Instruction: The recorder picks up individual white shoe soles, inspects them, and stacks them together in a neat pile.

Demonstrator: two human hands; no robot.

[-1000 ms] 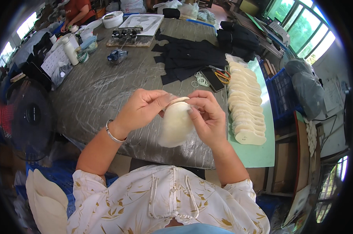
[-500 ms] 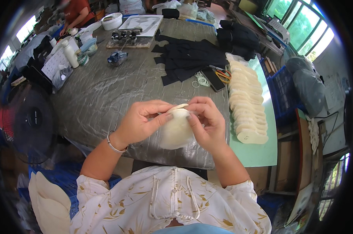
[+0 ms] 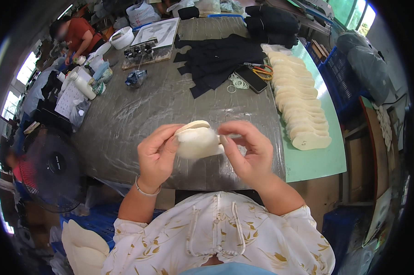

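The left hand (image 3: 157, 153) has its grip pinched on the left end of a cream layered piece (image 3: 198, 143), thumb on the near face and fingers behind. The right hand (image 3: 249, 151) curls at the other end, thumb and forefinger tips right by the edge; from here I can't tell whether that grip is pressed together. The piece is up between the hands, above the near part of the bench (image 3: 120, 123).

If it were me, I'd let the left thumb carry the hold and keep the right fingertips light, working along the rim rather than squeezing the middle. Something this soft would probably dent under a hard pinch, and the layers could slide out of line, so I'd keep checking that their edges match.

The near face is smooth, rounded and a bit blurred, with a second curved rim behind it. At two o'clock from it, a row of cream pads (image 3: 303, 105) overlaps like shingles on a smooth green sheet (image 3: 312, 165); the nearest has a waisted outline, like a shoe sole. Just past one o'clock lie a flat dark phone (image 3: 253, 80) and thin white loops (image 3: 239, 83). At twelve, matte black cloth (image 3: 216, 59) spreads in jagged layers. The bench top is grey-brown, glossy and streaked. Off at nine stands a round black fan (image 3: 56, 165).
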